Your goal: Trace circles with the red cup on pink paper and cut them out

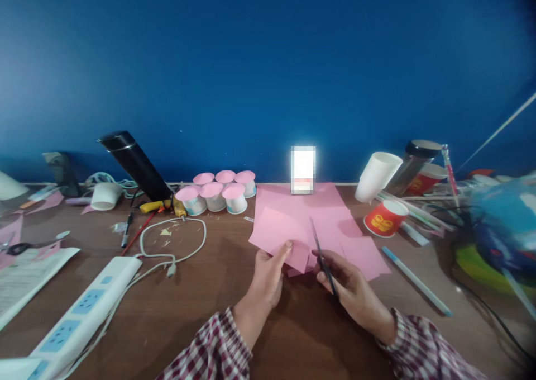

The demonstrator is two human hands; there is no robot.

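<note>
My left hand pinches a sheet of pink paper at its near edge, thumb on top. My right hand is closed around a pair of dark scissors, seen nearly edge-on, with the thin blades pointing away from me. The blades are just right of the held sheet, and I cannot tell whether they touch it. Behind and under the hands lie larger pink sheets on the table. A smaller pink piece rests to the right, near my right hand.
Several small cups with pink tops stand at back left by a black flask. Leftward lie a power strip and white cable. At right are a red cup, white cups and a blue-white pen.
</note>
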